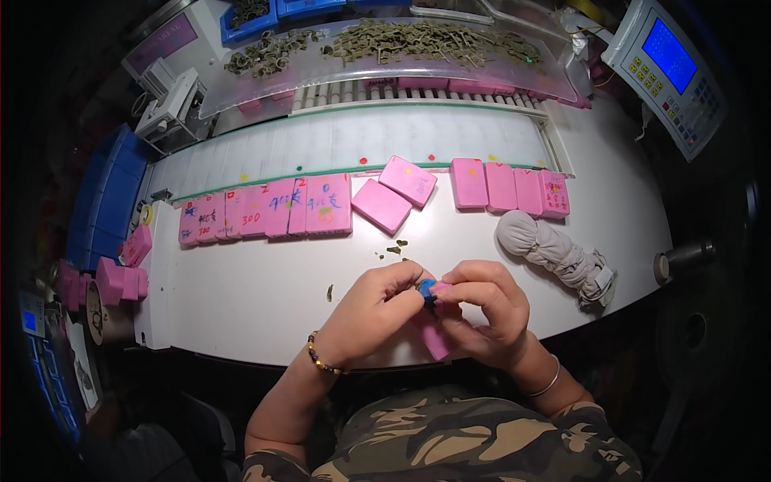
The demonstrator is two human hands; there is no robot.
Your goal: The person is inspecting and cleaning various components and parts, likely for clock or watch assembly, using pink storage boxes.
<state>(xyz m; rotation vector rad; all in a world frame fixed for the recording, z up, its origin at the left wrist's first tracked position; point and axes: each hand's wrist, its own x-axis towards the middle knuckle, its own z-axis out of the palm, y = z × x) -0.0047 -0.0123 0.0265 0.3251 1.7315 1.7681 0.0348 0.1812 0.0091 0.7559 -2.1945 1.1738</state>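
Note:
Close together over the near edge of the white table, my left hand (pixel 373 309) and my right hand (pixel 490 309) are both closed. Their fingertips pinch a small blue piece (pixel 426 291) with a bit of pink at its right side; its kind cannot be made out. Below the fingers part of a pink block (pixel 434 341) shows, mostly hidden by my hands, and I cannot tell whether a hand grips it. Dark green scraps (pixel 393 250) lie on the table just beyond my fingers, and another thin scrap (pixel 329 293) is left of them.
Pink boxes (pixel 265 210) with handwriting line the left, two loose ones (pixel 382 206) sit mid-table, several more (pixel 470 183) stand right. A bundled pale cloth (pixel 550 253) lies at right. Behind are a clear tray (pixel 241 88) of greenish pieces and a blue-screened control panel (pixel 671 76).

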